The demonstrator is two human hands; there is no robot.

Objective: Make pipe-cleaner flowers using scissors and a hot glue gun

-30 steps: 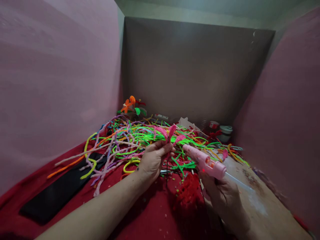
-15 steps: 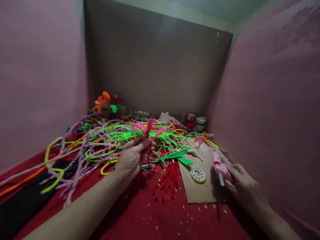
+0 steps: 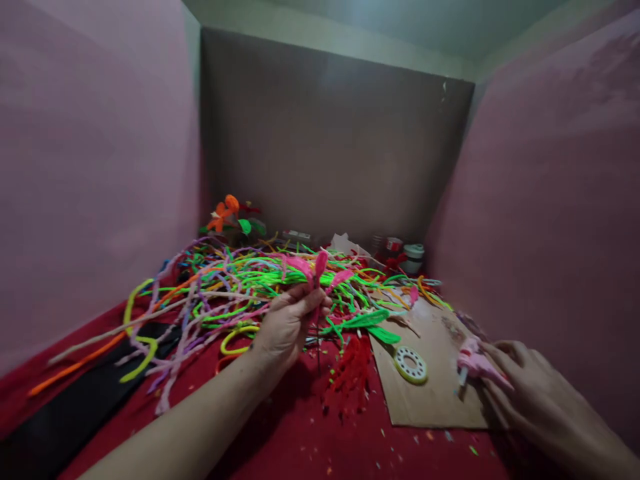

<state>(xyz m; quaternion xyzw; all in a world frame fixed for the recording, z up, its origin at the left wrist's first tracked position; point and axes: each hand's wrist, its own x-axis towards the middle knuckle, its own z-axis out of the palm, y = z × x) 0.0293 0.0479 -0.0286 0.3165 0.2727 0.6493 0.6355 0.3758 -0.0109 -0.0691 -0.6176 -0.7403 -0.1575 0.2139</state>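
My left hand (image 3: 287,323) is closed on a pink pipe-cleaner flower (image 3: 319,268), pinching it where the petals meet a thin dark stem that hangs below the fingers. It is held up over a big pile of coloured pipe cleaners (image 3: 235,287). At the right, my right hand (image 3: 530,387) rests on a pink glue gun (image 3: 475,363) lying on a sheet of cardboard (image 3: 433,393); the fingers look loosely curled over the gun's rear.
A yellow-green ring-shaped tape roll (image 3: 410,364) lies on the cardboard. Red pipe-cleaner scraps (image 3: 350,377) litter the red cloth (image 3: 280,440). A black strip (image 3: 75,413) lies at the left. An orange flower (image 3: 225,212) and small jars (image 3: 407,257) stand by the back wall.
My right hand has swung the glue gun away from the flower and lowered it onto the cardboard at the right. My left hand keeps holding the pink flower in place.
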